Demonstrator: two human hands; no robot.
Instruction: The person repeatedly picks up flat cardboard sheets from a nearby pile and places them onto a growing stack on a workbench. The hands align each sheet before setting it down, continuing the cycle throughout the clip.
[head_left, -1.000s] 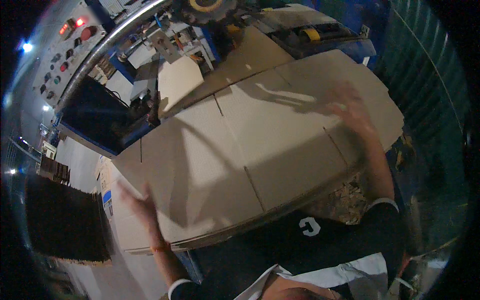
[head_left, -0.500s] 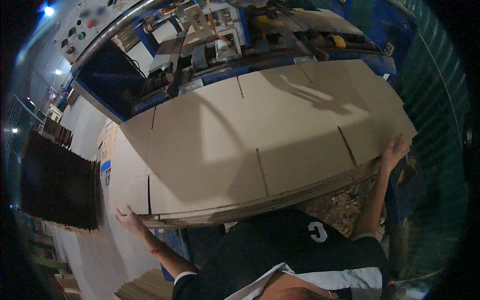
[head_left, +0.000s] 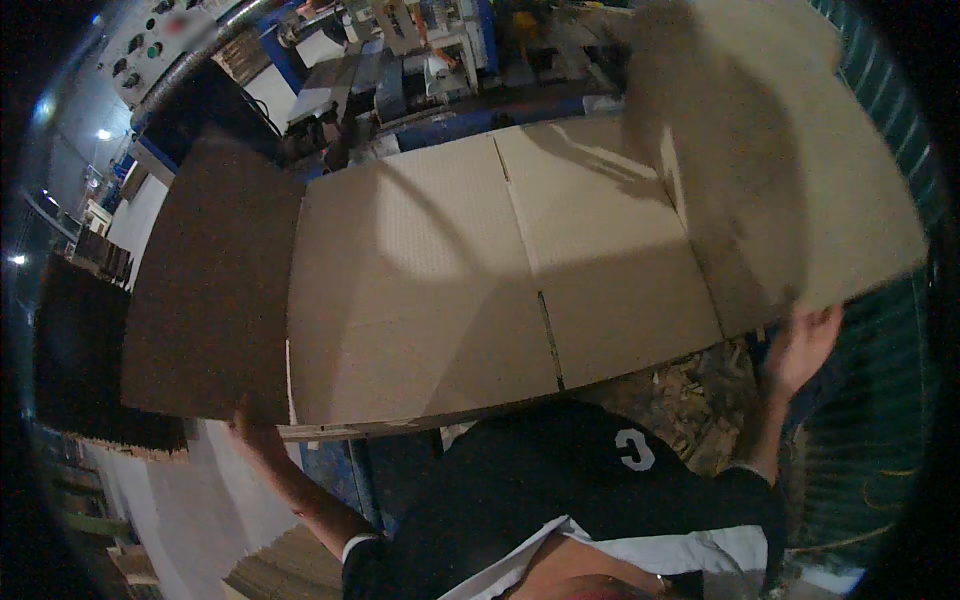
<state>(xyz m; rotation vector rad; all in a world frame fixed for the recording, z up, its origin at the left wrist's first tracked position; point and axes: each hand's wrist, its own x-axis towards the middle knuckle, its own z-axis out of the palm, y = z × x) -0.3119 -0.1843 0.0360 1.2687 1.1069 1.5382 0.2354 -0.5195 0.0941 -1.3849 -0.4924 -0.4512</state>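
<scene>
A wide brown cardboard box blank [head_left: 450,270] with cut slots and crease lines spans the middle of the view. Its left end panel [head_left: 215,290] is bent upward and lies in shadow. On the other side the right end panel [head_left: 850,190] is raised too, partly lit. My left hand [head_left: 258,442] grips the near edge at the left panel, its fingers mostly behind the board. At the right panel's near edge, my right hand [head_left: 803,345] holds the board, thumb and fingers closed on it. Another board edge shows under the blank near my left hand.
Beyond the blank stands a blue machine [head_left: 440,130] with metal bars and a control panel [head_left: 150,45]. A dark stack of cardboard [head_left: 75,350] is at the left, another stack [head_left: 290,565] at lower left. Cardboard scraps [head_left: 660,415] lie near my right arm. Green corrugated sheeting [head_left: 880,370] runs along the right.
Both end panels of the blank, flat before, are now bent up. My right hand has moved slightly right and down, and my left hand's fingers have gone behind the board.
</scene>
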